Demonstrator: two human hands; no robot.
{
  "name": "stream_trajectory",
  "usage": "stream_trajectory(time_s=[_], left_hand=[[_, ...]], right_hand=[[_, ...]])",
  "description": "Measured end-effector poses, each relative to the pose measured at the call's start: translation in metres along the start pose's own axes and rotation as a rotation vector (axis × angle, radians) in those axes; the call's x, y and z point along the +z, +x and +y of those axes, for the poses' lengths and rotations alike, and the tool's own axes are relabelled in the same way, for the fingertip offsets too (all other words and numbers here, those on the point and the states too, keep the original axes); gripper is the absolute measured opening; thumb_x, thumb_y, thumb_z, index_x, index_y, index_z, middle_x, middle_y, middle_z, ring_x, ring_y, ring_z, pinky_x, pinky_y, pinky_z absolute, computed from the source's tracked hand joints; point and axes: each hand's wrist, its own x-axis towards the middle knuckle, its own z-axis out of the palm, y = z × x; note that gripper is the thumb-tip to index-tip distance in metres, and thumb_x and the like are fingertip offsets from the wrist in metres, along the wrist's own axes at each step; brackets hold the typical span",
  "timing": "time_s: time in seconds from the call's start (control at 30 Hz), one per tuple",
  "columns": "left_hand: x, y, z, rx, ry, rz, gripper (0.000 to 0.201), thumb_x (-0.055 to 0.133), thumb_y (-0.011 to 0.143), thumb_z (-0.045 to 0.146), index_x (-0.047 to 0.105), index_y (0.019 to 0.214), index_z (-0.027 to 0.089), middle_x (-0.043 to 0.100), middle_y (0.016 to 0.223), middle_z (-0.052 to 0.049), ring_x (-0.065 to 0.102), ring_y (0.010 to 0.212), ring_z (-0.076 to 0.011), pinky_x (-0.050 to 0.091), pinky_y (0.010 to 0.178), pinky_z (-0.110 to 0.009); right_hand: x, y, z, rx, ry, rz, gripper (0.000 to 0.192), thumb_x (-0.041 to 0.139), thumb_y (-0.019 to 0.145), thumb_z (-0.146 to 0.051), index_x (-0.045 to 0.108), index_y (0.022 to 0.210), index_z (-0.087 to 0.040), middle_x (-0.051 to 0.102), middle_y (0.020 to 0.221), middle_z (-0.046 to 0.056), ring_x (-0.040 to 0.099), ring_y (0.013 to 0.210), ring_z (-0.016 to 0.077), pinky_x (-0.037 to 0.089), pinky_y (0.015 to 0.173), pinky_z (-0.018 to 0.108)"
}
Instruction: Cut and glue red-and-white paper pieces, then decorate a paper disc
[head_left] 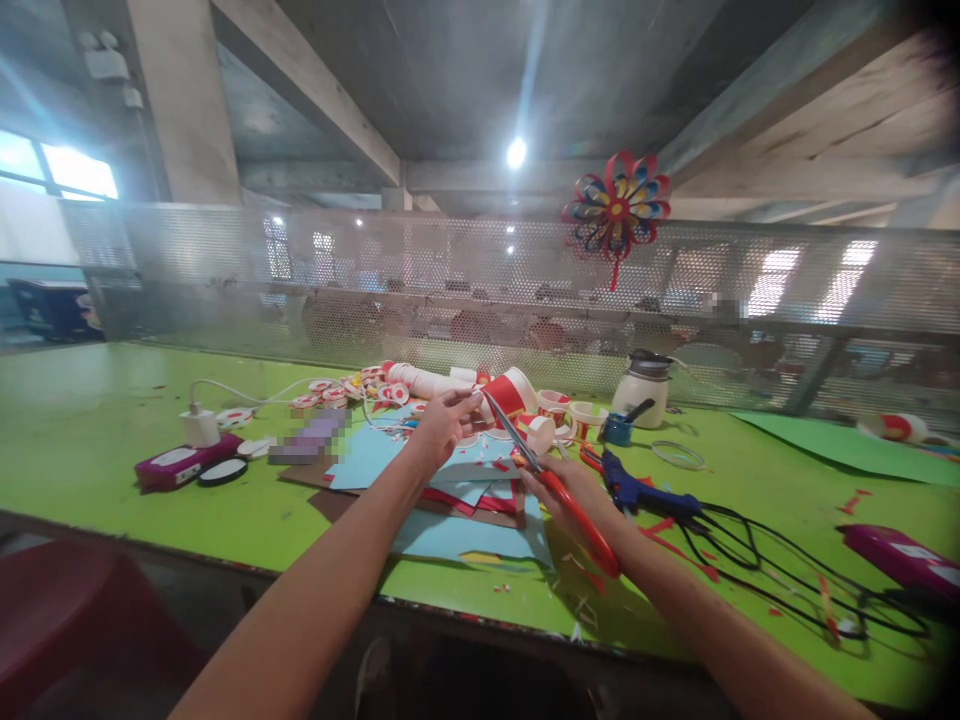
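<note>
the right hand (570, 485) grips the red-handled scissors (551, 480), blades pointing up and left. the left hand (442, 425) pinches a small paper piece (474, 398) at the blade tips, above the blue paper sheets (450, 530) on the green table (112, 420). a blue glue gun (637, 490) lies just right.

A glaring ceiling lamp (516, 152) at twelve o'clock and a bright window (60, 168) at ten o'clock haze the scene, whose corners bend and blur.
</note>
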Motion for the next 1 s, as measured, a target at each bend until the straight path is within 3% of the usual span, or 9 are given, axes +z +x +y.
stream_trajectory(time_s=[0.17,0.63,1.0], left_hand=[[0.0012,-0.0015,0.0020,-0.005,-0.007,0.004,0.032,0.079,0.062,0.022,0.058,0.083,0.011,0.069,0.075,-0.008,0.068,0.070,-0.0205,0.054,0.076,-0.042],[0.0005,-0.0002,-0.0018,0.060,-0.020,0.019,0.037,0.080,0.060,0.020,0.058,0.088,0.013,0.068,0.084,-0.006,0.067,0.073,-0.0191,0.053,0.078,-0.042],[-0.0031,-0.0002,0.0002,0.045,0.016,0.001,0.036,0.080,0.059,0.020,0.058,0.086,0.012,0.068,0.084,-0.007,0.067,0.069,-0.0205,0.053,0.071,-0.042]], right_hand=[[0.0030,-0.0010,0.0024,-0.008,-0.097,0.027,0.030,0.046,0.084,-0.036,0.071,0.084,-0.019,0.071,0.066,0.006,0.067,0.062,0.0215,0.045,0.056,0.027],[0.0011,0.0010,0.0031,0.025,-0.057,-0.001,0.025,0.050,0.085,-0.036,0.069,0.081,-0.020,0.073,0.073,0.007,0.069,0.071,0.0235,0.048,0.064,0.028],[0.0011,0.0008,0.0052,0.014,-0.069,0.007,0.025,0.049,0.083,-0.035,0.067,0.077,-0.020,0.069,0.065,0.005,0.065,0.060,0.0204,0.043,0.055,0.025]])
